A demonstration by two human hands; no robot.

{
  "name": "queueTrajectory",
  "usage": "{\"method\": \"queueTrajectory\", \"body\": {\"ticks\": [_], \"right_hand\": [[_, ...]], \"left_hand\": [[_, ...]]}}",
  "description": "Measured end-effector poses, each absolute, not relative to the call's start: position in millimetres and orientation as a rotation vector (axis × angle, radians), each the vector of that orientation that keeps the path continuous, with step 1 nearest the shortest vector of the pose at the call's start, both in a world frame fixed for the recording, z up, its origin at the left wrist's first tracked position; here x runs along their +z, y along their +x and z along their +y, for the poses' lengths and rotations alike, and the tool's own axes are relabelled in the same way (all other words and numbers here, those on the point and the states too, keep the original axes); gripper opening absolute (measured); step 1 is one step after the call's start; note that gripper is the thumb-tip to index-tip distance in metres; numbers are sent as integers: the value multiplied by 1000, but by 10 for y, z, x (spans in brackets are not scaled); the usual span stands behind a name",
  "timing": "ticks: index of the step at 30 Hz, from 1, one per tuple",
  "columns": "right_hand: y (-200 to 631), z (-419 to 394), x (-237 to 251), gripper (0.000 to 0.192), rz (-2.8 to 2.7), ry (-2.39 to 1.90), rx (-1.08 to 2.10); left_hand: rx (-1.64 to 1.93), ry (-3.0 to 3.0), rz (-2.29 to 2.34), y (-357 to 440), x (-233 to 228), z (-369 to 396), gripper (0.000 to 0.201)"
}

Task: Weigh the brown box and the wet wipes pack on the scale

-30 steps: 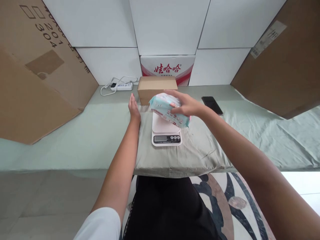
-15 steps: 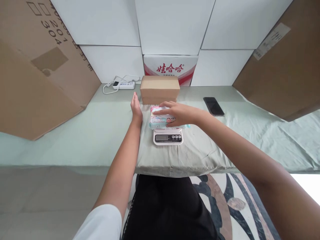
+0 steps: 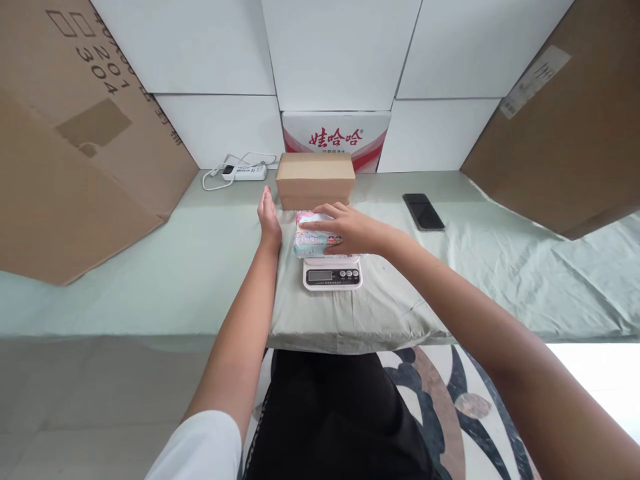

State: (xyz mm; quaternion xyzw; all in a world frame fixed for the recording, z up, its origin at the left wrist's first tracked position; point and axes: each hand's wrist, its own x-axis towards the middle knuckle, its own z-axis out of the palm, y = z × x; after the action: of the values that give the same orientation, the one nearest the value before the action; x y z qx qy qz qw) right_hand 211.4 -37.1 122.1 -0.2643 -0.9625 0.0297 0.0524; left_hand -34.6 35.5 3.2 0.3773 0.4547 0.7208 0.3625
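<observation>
A soft pack of wipes (image 3: 306, 245) with a pink and pale blue wrapper lies on a white digital scale (image 3: 332, 283). My right hand (image 3: 350, 231) is over the pack, fingers across its top and thumb along the near side, gripping it. The hand covers much of the wrapper. On the scale's front, a small display and several buttons face me; no reading can be made out. My left hand (image 3: 269, 217) stands on edge on the cloth to the left of the pack, fingers stretched out together, holding nothing.
Behind the pack sits a small brown cardboard box (image 3: 316, 181), with a printed white and red carton (image 3: 336, 130) at the wall. A power strip (image 3: 245, 173) with its cable lies back left, a phone (image 3: 423, 212) right. Large cardboard sheets (image 3: 95, 193) flank the cloth-covered table (image 3: 210, 280).
The whole view has shifted slightly, so things appear a little further left. My right hand stays on the pack of wipes, and my left hand keeps its pose beside it.
</observation>
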Motion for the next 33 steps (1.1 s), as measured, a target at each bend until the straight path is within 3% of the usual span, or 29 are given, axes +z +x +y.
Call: {"method": "queueTrajectory", "body": {"ticks": [12, 20, 27, 33], "right_hand": [[2046, -431, 1176, 86, -2921, -944, 43], [2192, -416, 1229, 87, -2821, -851, 261], [2627, -384, 1064, 47, -2060, -853, 611], [2765, -94, 420, 54, -1232, -1127, 708]], "left_hand": [[1836, 948, 1182, -331, 80, 335, 70], [1840, 986, 1185, -370, 21, 371, 79], [1829, 981, 1178, -369, 41, 357, 84], [1822, 1014, 1187, -349, 68, 301, 74]]}}
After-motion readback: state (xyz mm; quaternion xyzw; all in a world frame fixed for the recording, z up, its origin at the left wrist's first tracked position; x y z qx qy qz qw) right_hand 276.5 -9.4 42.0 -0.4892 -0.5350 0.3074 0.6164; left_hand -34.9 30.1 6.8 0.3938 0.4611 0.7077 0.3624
